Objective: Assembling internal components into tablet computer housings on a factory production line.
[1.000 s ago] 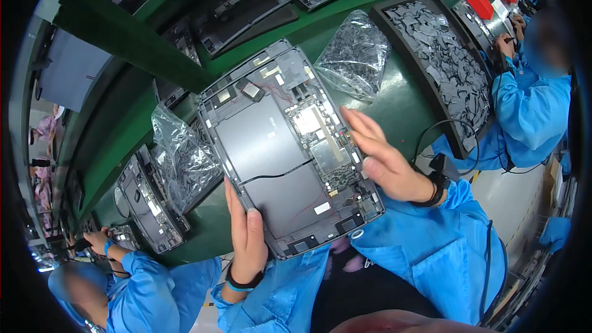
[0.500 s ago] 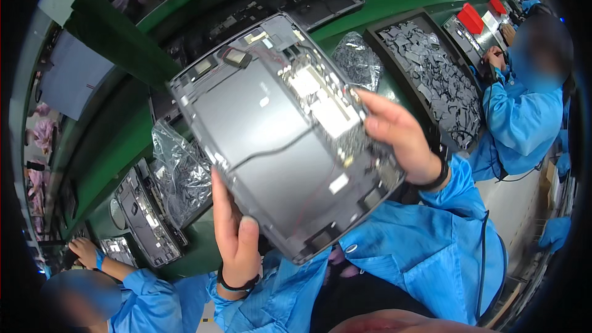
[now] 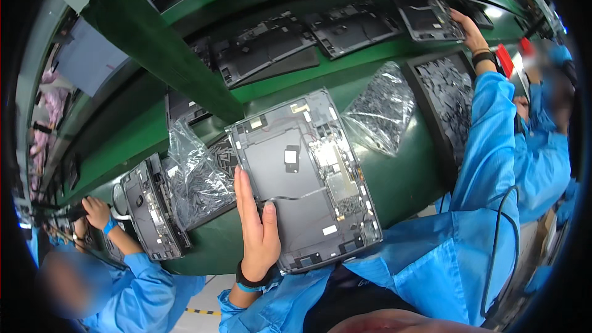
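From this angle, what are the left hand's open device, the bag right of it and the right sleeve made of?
Device: matte grey, metal or plastic, can't tell; dull, even surface. Bag: likely glossy plastic film; see-through, crinkled highlights. Sleeve: probably synthetic cloth; slight shine, folds.

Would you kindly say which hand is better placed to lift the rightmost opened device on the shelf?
Probably the right: the right hand is at the right edge of the shelf device, while the left hand is on the near device, farther off.

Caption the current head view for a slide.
Left hand at the edge of an opened electronic device, right hand at the edge of a similar unit at upper right.
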A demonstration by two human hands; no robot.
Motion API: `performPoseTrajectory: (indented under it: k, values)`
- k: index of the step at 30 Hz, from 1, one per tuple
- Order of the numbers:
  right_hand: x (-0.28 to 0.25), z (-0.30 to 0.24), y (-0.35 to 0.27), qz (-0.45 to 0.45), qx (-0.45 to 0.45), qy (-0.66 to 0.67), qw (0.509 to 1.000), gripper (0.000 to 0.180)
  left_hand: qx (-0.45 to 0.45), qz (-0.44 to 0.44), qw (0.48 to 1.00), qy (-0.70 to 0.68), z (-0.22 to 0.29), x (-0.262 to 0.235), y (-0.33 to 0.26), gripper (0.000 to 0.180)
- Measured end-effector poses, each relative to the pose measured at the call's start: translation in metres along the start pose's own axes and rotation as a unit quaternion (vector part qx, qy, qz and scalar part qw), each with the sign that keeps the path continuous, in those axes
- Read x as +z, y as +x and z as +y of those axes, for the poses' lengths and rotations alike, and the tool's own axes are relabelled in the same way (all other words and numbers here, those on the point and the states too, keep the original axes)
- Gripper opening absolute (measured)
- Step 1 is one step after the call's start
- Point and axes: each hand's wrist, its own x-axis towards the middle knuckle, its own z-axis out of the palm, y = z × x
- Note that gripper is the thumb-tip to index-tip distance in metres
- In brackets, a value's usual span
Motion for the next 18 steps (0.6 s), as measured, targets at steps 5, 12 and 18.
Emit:
performPoseTrajectory:
  k: [5, 12, 18]
  values:
    - [-0.027, 0.03, 0.03, 0.07, 0.046, -0.046, 0.995, 0.049, -0.034, -0.001, 0.999, 0.017, 0.0, -0.002, 0.001, 0.06]
    - [-0.063, 0.078, 0.108, 0.169, 0.08, -0.322, 0.928, 0.026, -0.181, 0.119, 0.938, -0.271, 0.003, -0.024, 0.021, 0.056]
    - [0.073, 0.076, 0.148, 0.166, -0.371, -0.606, 0.684, 0.033, -0.245, 0.098, 0.835, -0.483, -0.019, -0.046, 0.061, 0.05]
